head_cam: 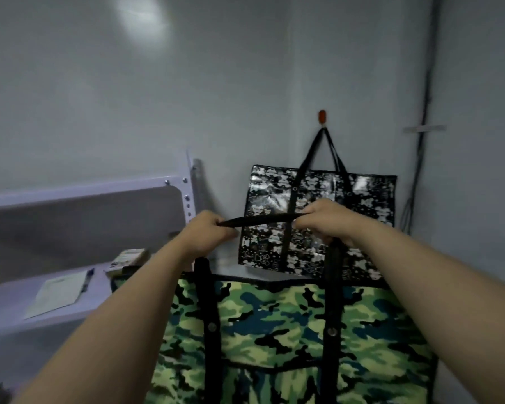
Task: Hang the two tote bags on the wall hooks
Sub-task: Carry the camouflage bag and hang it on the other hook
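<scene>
Head view, looking forward and down toward a room corner with pale grey walls. Both bare forearms reach out from the lower frame. Left hand (209, 230) closed around one end of a black strap handle (260, 220); right hand (328, 218) closed around the other end, so the handle runs taut and nearly level between the two fists. That handle belongs to a green camouflage tote bag (274, 339), which hangs below the hands, its black webbing straps running down its front face with a round snap on each. Bag fills the lower middle of the frame; its bottom edge is out of view. Behind the hands, a black tote bag with a white skull-like print (362, 199) hangs flat against the wall, its two black handles gathered on a small orange-red wall hook (322, 116). The held handle sits well below that hook. No second hook can be made out. At left, a white metal shelf (9, 304) carries a sheet of paper (60, 293) with a pen (87, 279) at its right edge, and a small printed box (129, 258) near the shelf's back right corner. A dark cable (426, 106) runs down the right wall.
</scene>
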